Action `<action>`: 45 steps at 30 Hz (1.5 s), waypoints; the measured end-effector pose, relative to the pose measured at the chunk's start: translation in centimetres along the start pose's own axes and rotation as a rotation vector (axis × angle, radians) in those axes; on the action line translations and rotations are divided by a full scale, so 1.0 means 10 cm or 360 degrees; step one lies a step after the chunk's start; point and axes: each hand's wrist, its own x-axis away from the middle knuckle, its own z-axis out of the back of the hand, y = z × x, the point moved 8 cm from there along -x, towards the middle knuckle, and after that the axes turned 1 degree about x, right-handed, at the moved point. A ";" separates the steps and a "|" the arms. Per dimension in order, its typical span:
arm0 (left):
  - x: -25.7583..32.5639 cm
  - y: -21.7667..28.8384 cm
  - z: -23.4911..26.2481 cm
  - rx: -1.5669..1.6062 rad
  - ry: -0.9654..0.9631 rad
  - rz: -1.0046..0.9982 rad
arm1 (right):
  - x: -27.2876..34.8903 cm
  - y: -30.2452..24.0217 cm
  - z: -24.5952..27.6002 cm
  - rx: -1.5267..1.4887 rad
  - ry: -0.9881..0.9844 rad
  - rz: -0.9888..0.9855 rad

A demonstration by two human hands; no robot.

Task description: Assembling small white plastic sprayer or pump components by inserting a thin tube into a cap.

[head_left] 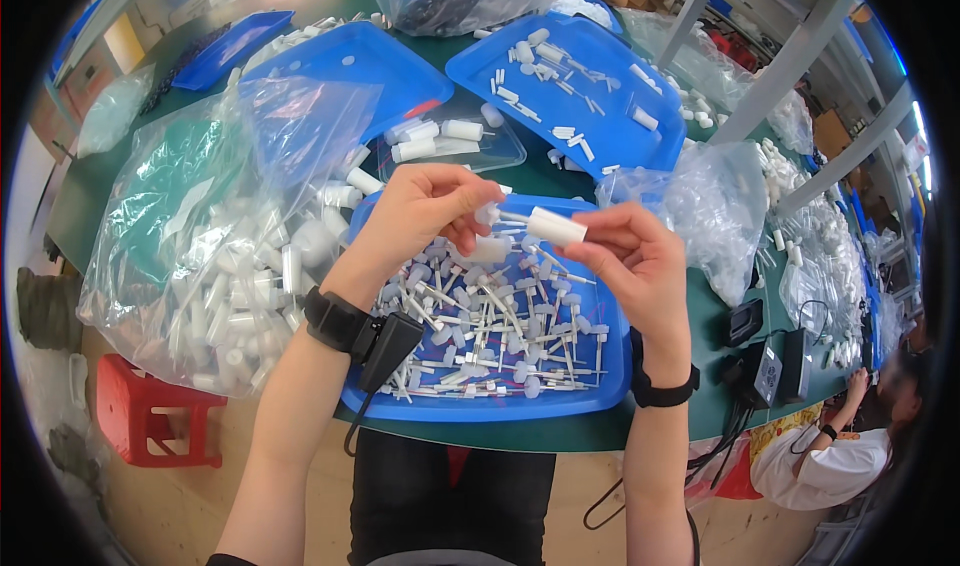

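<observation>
Mid-frame, both my hands up over the near tray (615,391), fingers closed in a pinch on each side. My left hand (430,206) has thumb and fingertips clamped on the frosted cap (487,214) of a thin stem (513,217); my right hand (640,266) pinches a white tube (556,227) by its right end. Stem points right, up to the tube's left end; whether its tip is inside, I cannot tell. The tube lies nearly level, tipped slightly down to the right.

Below, in the tray, a loose heap of capped stems (500,316), lying every which way. Tray is blue and sits at the near edge of the green worktop (490,436). Left of frame: large clear bag (150,266), white tubes bunched low in it. Upper centre: a blue tray (400,71), and just below it a clear tray (510,151) with several tubes. Upper right of centre: another blue tray (480,61), small white pieces scattered in it. Right of my right hand, a crumpled clear bag (705,206).

Black strap (335,321) on my left wrist, another on my right. Lower left, red stool (130,416) on the floor. Lower right, a seated person (825,466) in a white top
</observation>
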 end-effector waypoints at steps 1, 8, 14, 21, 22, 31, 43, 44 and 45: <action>0.00 -0.03 -0.03 -0.0024 -0.0031 0.0043 | 0.01 -0.03 -0.01 0.0083 -0.0013 0.0049; 0.01 -0.02 -0.11 -0.0126 -0.0132 0.0088 | -0.02 -0.05 -0.10 0.0286 0.0070 0.0164; 0.03 -0.02 -0.14 -0.0118 -0.0162 0.0121 | -0.01 -0.04 -0.14 0.0380 0.0071 0.0271; -0.02 0.09 0.03 -0.0082 0.0013 -0.0154 | -0.04 -0.04 -0.12 0.0064 0.0168 0.0097; -0.03 0.12 0.13 -0.0069 0.0054 -0.0216 | -0.07 0.01 -0.07 0.0049 0.0252 0.0066; -0.05 0.09 0.09 -0.0744 -0.0003 -0.0302 | -0.04 0.27 -0.08 0.1443 -0.0009 0.0062; 0.03 0.29 -0.09 -0.0345 -0.0094 -0.0623 | -0.04 -0.30 -0.24 0.0468 0.0676 0.0020; 0.02 0.25 -0.01 -0.0196 -0.0078 -0.0545 | -0.09 -0.29 -0.27 0.0343 0.0602 -0.0014; 0.00 0.19 0.04 -0.0049 -0.0059 -0.0465 | -0.14 -0.26 -0.27 0.0293 0.0520 -0.0029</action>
